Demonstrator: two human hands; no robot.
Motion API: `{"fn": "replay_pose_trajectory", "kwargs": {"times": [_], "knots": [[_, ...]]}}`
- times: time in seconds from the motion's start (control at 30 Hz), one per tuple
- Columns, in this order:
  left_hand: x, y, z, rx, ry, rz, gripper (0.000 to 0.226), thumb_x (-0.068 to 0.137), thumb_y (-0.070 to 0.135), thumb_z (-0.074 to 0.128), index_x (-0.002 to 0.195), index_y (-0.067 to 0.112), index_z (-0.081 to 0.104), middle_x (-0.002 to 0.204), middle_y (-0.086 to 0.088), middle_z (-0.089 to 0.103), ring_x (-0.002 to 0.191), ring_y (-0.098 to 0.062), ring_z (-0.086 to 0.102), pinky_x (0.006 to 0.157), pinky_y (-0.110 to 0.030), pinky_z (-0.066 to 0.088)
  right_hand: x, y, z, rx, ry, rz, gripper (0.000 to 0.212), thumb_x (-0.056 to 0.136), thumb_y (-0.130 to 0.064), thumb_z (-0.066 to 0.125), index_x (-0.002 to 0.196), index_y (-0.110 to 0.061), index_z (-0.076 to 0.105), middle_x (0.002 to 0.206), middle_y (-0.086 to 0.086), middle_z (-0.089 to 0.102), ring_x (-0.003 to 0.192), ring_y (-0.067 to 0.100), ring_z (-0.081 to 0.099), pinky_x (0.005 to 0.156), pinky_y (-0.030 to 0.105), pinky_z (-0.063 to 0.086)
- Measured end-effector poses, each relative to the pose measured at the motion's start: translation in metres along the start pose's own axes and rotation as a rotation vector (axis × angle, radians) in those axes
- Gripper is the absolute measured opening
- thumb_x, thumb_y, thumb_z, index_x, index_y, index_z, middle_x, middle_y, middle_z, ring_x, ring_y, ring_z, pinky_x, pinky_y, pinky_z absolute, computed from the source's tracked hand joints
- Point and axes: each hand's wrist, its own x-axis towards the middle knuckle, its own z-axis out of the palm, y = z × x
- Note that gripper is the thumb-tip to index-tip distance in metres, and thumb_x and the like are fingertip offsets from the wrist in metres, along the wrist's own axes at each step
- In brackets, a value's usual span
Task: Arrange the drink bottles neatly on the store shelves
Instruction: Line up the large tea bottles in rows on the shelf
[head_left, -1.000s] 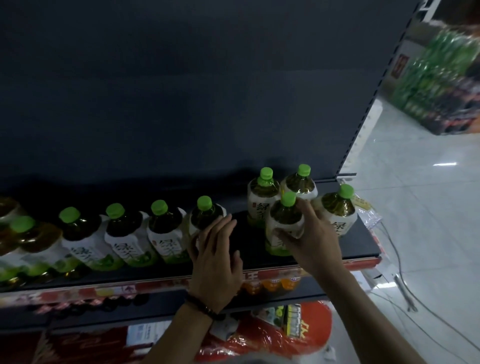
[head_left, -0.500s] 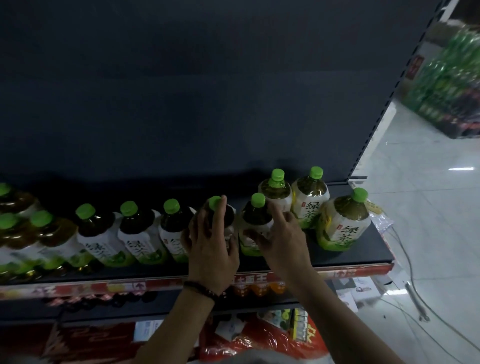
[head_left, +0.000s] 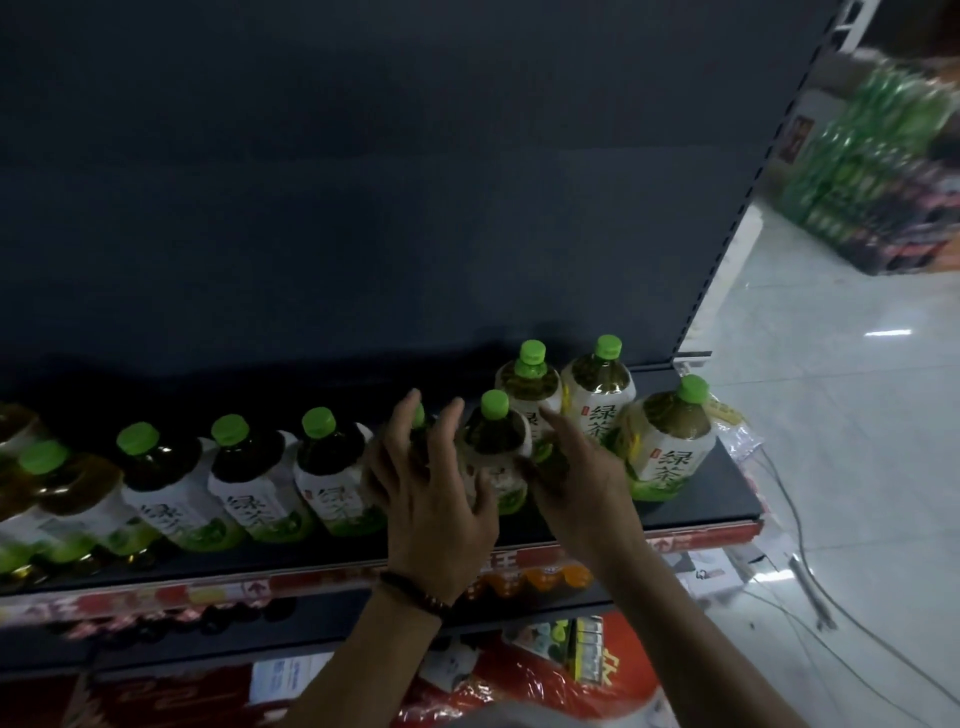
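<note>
Green tea bottles with green caps stand in a row along the dark shelf (head_left: 701, 499). My left hand (head_left: 431, 499) wraps over one bottle (head_left: 415, 441) in the row, hiding most of it. Just to its right stands another bottle (head_left: 493, 447). My right hand (head_left: 576, 478) holds that bottle's right side, fingers reaching toward the back. Behind them are two bottles (head_left: 530, 384) (head_left: 597, 400). A further bottle (head_left: 670, 447) stands near the shelf's right end.
More bottles (head_left: 254, 483) fill the row to the left. A crumpled plastic wrap (head_left: 737, 431) lies at the shelf's right end. Below are a lower shelf with orange-capped bottles (head_left: 540, 577) and red packaging (head_left: 519, 686). Cables (head_left: 800, 545) run over the floor; stacked green bottles (head_left: 872, 166) stand far right.
My right hand slid the bottle left along the shelf until it stands beside the one under my left hand. My left hand closed over its bottle.
</note>
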Motion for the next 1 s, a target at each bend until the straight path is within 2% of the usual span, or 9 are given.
{"fn": "replay_pose_trajectory", "kwargs": {"times": [0.1, 0.2, 0.27, 0.33, 0.4, 0.5, 0.63, 0.8, 1.0], "knots": [[0.010, 0.020, 0.010, -0.078, -0.052, 0.143, 0.063, 0.087, 0.029, 0.069, 0.146, 0.021, 0.049, 0.165, -0.011, 0.026, 0.146, -0.035, 0.034, 0.103, -0.058, 0.046, -0.011, 0.015, -0.033, -0.069, 0.319, 0.088, 0.025, 0.089, -0.015, 0.079, 0.107, -0.019, 0.062, 0.098, -0.006, 0.064, 0.081, 0.008, 0.064, 0.067, 0.005, 0.041], [0.022, 0.036, 0.018, 0.059, -0.179, 0.192, 0.079, 0.080, 0.031, 0.078, 0.151, 0.026, 0.044, 0.167, -0.009, 0.025, 0.151, -0.034, 0.029, 0.112, -0.058, 0.040, -0.013, 0.040, -0.068, -0.085, 0.530, 0.244, 0.044, 0.082, -0.017, 0.085, 0.114, -0.016, 0.054, 0.106, 0.004, 0.056, 0.089, 0.022, 0.059, 0.070, 0.021, 0.043], [0.027, 0.040, 0.023, 0.133, -0.258, 0.167, 0.091, 0.078, 0.031, 0.082, 0.156, 0.025, 0.036, 0.169, -0.011, 0.018, 0.154, -0.034, 0.024, 0.119, -0.053, 0.036, -0.009, 0.061, -0.085, -0.138, 0.460, 0.345, 0.073, 0.077, -0.028, 0.089, 0.136, -0.015, 0.049, 0.129, 0.012, 0.049, 0.115, 0.031, 0.053, 0.086, 0.036, 0.049], [0.030, 0.038, 0.027, 0.152, -0.300, 0.121, 0.095, 0.080, 0.025, 0.082, 0.159, 0.024, 0.030, 0.171, -0.014, 0.011, 0.156, -0.035, 0.020, 0.123, -0.050, 0.034, -0.004, 0.076, -0.094, -0.161, 0.277, 0.365, 0.089, 0.076, -0.033, 0.091, 0.151, -0.024, 0.042, 0.146, 0.012, 0.043, 0.130, 0.032, 0.047, 0.098, 0.044, 0.049], [0.029, 0.036, 0.030, 0.138, -0.323, 0.103, 0.091, 0.083, 0.021, 0.081, 0.159, 0.024, 0.030, 0.171, -0.016, 0.007, 0.157, -0.036, 0.021, 0.122, -0.048, 0.038, 0.000, 0.083, -0.096, -0.079, 0.149, 0.343, 0.089, 0.077, -0.029, 0.091, 0.151, -0.029, 0.042, 0.145, 0.009, 0.051, 0.126, 0.030, 0.056, 0.096, 0.042, 0.053], [0.027, 0.032, 0.031, 0.115, -0.343, 0.108, 0.087, 0.081, 0.021, 0.085, 0.153, 0.026, 0.037, 0.168, -0.014, 0.010, 0.152, -0.036, 0.031, 0.113, -0.043, 0.049, 0.003, 0.087, -0.094, -0.047, 0.151, 0.302, 0.086, 0.074, -0.028, 0.094, 0.145, -0.031, 0.047, 0.130, 0.002, 0.064, 0.113, 0.025, 0.065, 0.088, 0.041, 0.058], [0.028, 0.032, 0.032, 0.150, -0.335, 0.088, 0.086, 0.077, 0.026, 0.089, 0.149, 0.029, 0.041, 0.155, -0.011, 0.026, 0.138, -0.031, 0.045, 0.103, -0.043, 0.057, 0.003, 0.089, -0.090, -0.166, 0.098, 0.319, 0.093, 0.065, -0.045, 0.094, 0.143, -0.039, 0.044, 0.131, 0.002, 0.064, 0.112, 0.026, 0.066, 0.084, 0.052, 0.061], [0.027, 0.032, 0.032, 0.160, -0.328, 0.073, 0.073, 0.076, 0.025, 0.089, 0.137, 0.029, 0.049, 0.147, -0.011, 0.033, 0.131, -0.032, 0.048, 0.095, -0.044, 0.060, 0.002, 0.067, -0.065, -0.157, 0.019, 0.231, 0.091, 0.065, -0.049, 0.093, 0.142, -0.041, 0.045, 0.128, -0.002, 0.062, 0.108, 0.022, 0.065, 0.087, 0.050, 0.061], [0.027, 0.033, 0.031, 0.159, -0.339, 0.075, 0.066, 0.081, 0.024, 0.087, 0.135, 0.030, 0.050, 0.153, -0.008, 0.025, 0.139, -0.030, 0.044, 0.100, -0.039, 0.057, 0.004, 0.041, -0.034, -0.080, -0.020, 0.128, 0.091, 0.071, -0.043, 0.093, 0.148, -0.042, 0.044, 0.132, -0.002, 0.060, 0.114, 0.021, 0.064, 0.086, 0.033, 0.055]]}}
